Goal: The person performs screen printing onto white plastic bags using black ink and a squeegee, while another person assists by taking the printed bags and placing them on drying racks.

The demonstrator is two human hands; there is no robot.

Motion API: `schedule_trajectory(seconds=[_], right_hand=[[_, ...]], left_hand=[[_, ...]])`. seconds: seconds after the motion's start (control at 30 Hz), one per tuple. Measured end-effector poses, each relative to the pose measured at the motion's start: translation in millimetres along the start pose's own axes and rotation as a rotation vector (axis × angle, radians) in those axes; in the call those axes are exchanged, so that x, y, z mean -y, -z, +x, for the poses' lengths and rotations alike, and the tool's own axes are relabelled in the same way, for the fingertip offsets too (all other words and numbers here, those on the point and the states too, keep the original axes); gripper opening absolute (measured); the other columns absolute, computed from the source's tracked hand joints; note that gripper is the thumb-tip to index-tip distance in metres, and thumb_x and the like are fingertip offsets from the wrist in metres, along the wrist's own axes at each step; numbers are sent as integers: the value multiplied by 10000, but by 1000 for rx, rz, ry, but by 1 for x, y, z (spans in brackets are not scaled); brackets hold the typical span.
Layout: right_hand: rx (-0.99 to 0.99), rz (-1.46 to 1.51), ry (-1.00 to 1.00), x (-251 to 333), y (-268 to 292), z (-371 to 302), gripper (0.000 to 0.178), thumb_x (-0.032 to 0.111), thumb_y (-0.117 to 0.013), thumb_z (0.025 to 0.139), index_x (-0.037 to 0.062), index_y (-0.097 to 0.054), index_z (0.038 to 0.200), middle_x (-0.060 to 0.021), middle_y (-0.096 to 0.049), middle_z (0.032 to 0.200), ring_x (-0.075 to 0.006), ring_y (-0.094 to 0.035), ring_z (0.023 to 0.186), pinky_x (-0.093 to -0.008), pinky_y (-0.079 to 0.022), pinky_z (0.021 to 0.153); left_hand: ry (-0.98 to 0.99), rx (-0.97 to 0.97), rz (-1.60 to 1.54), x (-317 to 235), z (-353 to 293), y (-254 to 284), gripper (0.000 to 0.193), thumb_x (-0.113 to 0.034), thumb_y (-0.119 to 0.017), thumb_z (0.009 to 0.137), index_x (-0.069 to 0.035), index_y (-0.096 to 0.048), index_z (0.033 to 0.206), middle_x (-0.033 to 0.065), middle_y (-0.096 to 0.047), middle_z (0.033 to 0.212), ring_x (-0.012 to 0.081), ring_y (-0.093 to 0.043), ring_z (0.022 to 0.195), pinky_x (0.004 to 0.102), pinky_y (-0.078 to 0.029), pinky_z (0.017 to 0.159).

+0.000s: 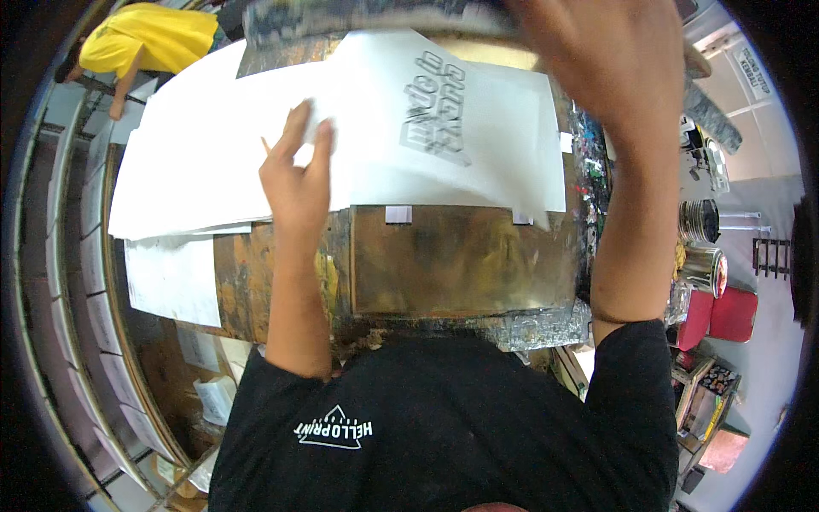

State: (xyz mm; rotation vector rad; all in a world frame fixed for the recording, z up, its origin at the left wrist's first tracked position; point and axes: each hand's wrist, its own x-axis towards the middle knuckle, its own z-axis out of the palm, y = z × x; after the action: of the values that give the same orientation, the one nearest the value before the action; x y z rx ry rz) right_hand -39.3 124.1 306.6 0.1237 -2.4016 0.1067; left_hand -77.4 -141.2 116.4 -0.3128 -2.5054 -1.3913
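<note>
White paper sheets (213,145) lie in a pile across the left and middle of the worktable. On the right, one printed sheet (503,128) carries dark outlined lettering, and its lower right corner is lifted and blurred. My left hand (299,175) is over the white sheets beside the printed one, fingers apart, with nothing clearly held. My right hand (597,60) reaches up at the upper right, close to a stained frame bar (367,21). Motion smears it, and its fingertips are out of sight.
A stained brown board (461,264) forms the near table surface. Paint-spattered edging (590,188) runs along the right. Metal cans (704,269) and a red chair (732,316) stand beyond. Racks (102,316) line the left, where a person in yellow (149,38) bends over.
</note>
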Motion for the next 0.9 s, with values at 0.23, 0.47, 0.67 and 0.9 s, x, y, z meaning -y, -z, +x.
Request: schedule_trajectory(seconds=[0.23, 0.47, 0.67, 0.9], right_hand=[[-26, -93, 52, 2, 9, -14, 428, 410, -494, 1031, 101, -605, 756, -49, -584, 684, -200, -515, 652, -425, -469, 728], [190, -76, -78, 8, 27, 18, 425, 414, -481, 1075, 118, -602, 795, -41, -600, 730, -195, -522, 676, -399, -489, 722], [109, -127, 27, 7, 33, 15, 461, 430, -503, 1068, 90, -649, 793, -85, -648, 745, -210, -588, 704, -440, -500, 813], [84, -87, -98, 8, 24, 11, 459, 434, -527, 1036, 79, -654, 775, -79, -637, 710, -207, -589, 702, -415, -509, 720]], left_hand=[[132, -296, 529, 111, 4, 107, 492, -263, -688, 1063, -97, -626, 1522, 179, -626, 1541, 372, -590, 1433, 544, -198, 1341], [-518, 718, 380, -11, -73, -81, 640, -507, -553, 1089, -227, -455, 1656, 153, -366, 1744, 417, -278, 1627, 696, -121, 1309], [-655, 485, 472, -2, -111, -205, 570, -478, -482, 1112, -236, -511, 1627, 144, -357, 1748, 445, -264, 1623, 815, -68, 1238], [-607, 549, 400, -10, -113, -195, 578, -484, -478, 1100, -228, -531, 1615, 168, -354, 1745, 465, -273, 1615, 811, -94, 1234]])
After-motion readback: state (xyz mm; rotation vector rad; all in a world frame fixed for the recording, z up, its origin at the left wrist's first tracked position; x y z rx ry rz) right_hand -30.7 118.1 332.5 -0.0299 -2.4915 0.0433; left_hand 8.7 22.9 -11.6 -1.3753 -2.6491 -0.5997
